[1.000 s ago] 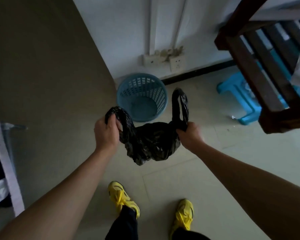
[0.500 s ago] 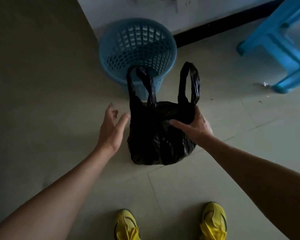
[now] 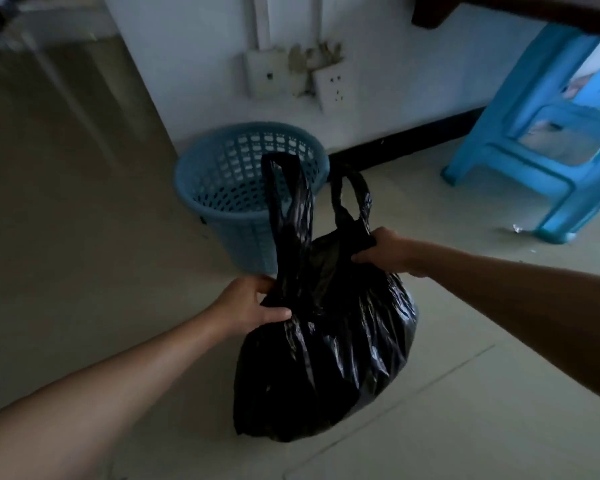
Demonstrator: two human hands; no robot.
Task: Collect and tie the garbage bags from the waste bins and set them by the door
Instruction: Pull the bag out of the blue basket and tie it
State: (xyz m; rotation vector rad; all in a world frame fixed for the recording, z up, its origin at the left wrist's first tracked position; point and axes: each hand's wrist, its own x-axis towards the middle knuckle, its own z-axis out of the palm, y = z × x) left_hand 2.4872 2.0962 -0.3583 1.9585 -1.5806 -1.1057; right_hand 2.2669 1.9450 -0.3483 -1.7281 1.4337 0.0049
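Dim, bluish light; far wall point(image 3: 194, 46) brightest; floor point(image 3: 66, 220) murky; upper-left corner smeared; wide-angle bending at edges.

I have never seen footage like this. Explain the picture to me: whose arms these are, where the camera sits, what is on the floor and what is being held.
There is no machine here. A person wears a wide-angle camera on the head, looking forward and down, so the two bare arms coming in from the bottom are that person's own. The left hand and the right hand each grip the black garbage bag at the base of one of its two handle loops, which stand up untied. The full bag seems to rest on the tiled floor. Just behind it stands a blue lattice waste bin, with no liner visible in it. To the right is a blue plastic stool, and on the white wall behind are wall sockets.
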